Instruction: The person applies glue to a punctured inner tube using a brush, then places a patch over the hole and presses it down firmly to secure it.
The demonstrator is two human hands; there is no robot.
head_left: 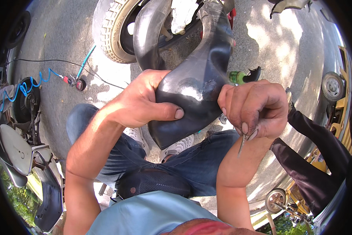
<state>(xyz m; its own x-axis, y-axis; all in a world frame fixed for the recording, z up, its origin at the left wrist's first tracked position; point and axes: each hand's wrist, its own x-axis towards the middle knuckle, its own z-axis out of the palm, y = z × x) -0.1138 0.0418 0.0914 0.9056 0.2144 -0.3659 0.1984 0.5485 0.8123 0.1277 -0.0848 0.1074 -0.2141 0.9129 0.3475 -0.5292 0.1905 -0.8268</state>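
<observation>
A shiny black rubber inner tube [191, 84] is stretched between my hands above my lap, its near fold flattened and wide. My left hand [144, 100] grips its left side, the thumb lying on top and the fingers going underneath. Against the tube's right edge rests the back of my right hand's [258, 105] curled fingers. Between that hand's thumb and fingertips is a thin metal pin [241, 147], pointing down; its upper end is hidden. The tube's far part loops away toward a wheel with a chunky tyre [111, 37].
A blue coiled air hose [25, 88] runs to an inflator with a round gauge [80, 85] on the asphalt at left. A green bottle [236, 77] stands beyond my right hand. Another person's dark-trousered legs [311, 156] are at right. A parked scooter [17, 149] is at far left.
</observation>
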